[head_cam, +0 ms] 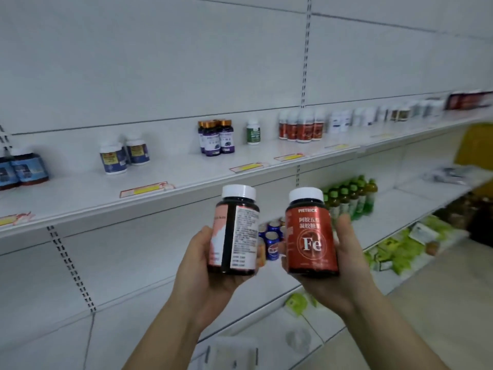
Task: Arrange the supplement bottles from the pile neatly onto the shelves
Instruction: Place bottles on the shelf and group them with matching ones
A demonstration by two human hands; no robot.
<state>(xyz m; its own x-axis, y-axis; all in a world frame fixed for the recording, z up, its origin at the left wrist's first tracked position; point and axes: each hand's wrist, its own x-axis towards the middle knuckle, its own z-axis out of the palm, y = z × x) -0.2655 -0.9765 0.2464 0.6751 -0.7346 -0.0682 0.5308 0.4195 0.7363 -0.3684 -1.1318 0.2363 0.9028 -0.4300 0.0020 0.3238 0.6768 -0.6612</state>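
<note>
Left hand grasps the pink-label bottle, right hand the red Fe bottle. Better to set the red one beside the red group at twelve o'clock, label facing out.

Two dark glossy plastic bottles, one with a shiny red label and one with a pink-and-white paper label, both with smooth white plastic caps, before matt white painted metal shelving.
</note>
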